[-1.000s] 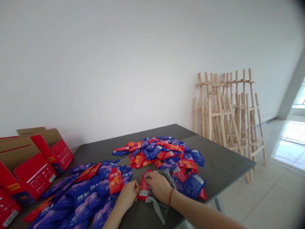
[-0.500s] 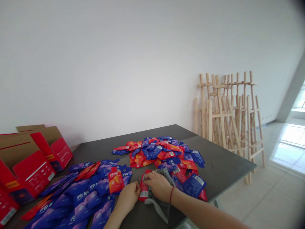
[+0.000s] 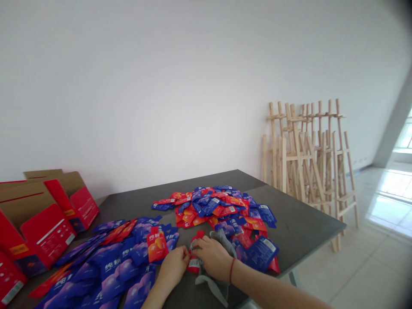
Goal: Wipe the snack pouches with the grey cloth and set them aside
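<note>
A red pouch (image 3: pixel 194 266) with a white barcode label lies on the dark table (image 3: pixel 135 199) between my two hands. My left hand (image 3: pixel 174 264) has its fingers closed at the pouch's left edge. Under my right hand (image 3: pixel 214 256) is a crumpled grey cloth (image 3: pixel 213 286), gripped by curled fingers and pressed onto the pouch. The palm hides part of both the cloth and the pouch. Just left of my left hand, a red pouch with orange fruit print (image 3: pixel 157 245) rests on a pile of mostly blue pouches (image 3: pixel 117 270).
A mixed heap of red and blue pouches (image 3: pixel 215 205) lies beyond my hands, spreading toward the right. Open red cardboard boxes (image 3: pixel 48 236) stand at the left. Several wooden easels (image 3: pixel 298 159) lean by the white wall past the table's right edge.
My right hand has shifted slightly left and up over the pouch, and the cloth's folds have changed. My left hand stays at the pouch's edge.
</note>
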A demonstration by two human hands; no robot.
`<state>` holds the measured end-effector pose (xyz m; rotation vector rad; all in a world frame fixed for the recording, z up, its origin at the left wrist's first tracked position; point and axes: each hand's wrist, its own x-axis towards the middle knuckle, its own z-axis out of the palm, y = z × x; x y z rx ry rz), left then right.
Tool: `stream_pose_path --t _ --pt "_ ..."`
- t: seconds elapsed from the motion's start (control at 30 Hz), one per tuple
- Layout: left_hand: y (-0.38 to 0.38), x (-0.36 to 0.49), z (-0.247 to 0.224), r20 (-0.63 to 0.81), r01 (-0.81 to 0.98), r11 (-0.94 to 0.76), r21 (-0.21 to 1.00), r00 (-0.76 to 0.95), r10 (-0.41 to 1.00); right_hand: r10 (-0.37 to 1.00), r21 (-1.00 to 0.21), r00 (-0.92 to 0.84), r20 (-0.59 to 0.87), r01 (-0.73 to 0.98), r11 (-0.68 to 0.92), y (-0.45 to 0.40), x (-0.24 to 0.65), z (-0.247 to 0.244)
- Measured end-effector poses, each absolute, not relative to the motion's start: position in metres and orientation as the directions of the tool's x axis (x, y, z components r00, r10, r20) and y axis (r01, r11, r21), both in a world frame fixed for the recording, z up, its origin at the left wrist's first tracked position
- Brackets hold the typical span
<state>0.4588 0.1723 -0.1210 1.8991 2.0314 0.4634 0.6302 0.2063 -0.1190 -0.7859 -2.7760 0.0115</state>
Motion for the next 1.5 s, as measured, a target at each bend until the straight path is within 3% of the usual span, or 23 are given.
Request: stream_pose_path --t 0.17,0.37,0.5,0.63,0.7,0.87,1.1,1.33,1.5 --pt "0.174 0.457 -0.123 -0.014 0.882 0.065 0.466 -0.066 0.998 0.304 -0.122 -0.929 0.213 0.283 0.951 0.193 0.656 -0.119" --pt "0.173 0.456 -0.12 -0.026 0.889 0.065 0.453 -0.06 0.998 0.522 -0.081 -0.815 0.251 0.52 0.85 0.2 0.646 -0.119" --pt "0.174 0.454 -0.122 -0.034 0.888 0.06 0.456 -0.05 0.998 0.364 0.025 -0.892 0.268 0.384 0.923 0.192 0.632 -0.122" --pt "0.175 0.452 -0.124 -0.044 0.886 0.057 0.461 -0.042 0.998 0.235 -0.006 -0.94 0.246 0.241 0.97 0.185 0.645 -0.12" --pt "0.175 0.452 -0.123 -0.045 0.886 0.055 0.461 -0.038 0.998 0.259 -0.036 -0.936 0.237 0.258 0.966 0.185 0.655 -0.119" --pt "0.172 0.456 -0.118 -0.043 0.891 0.067 0.449 -0.053 0.998 0.516 -0.091 -0.826 0.227 0.509 0.856 0.195 0.659 -0.116" --pt "0.168 0.456 -0.114 -0.035 0.887 0.042 0.459 -0.03 0.999 0.709 -0.036 -0.663 0.24 0.723 0.689 0.227 0.625 -0.113" --pt "0.171 0.455 -0.118 -0.008 0.885 0.049 0.464 -0.051 0.999 0.673 0.009 -0.701 0.235 0.694 0.72 0.225 0.615 -0.117" --pt "0.172 0.451 -0.115 0.037 0.886 0.05 0.462 -0.076 0.996 0.509 -0.038 -0.823 0.253 0.518 0.855 0.202 0.635 -0.124"
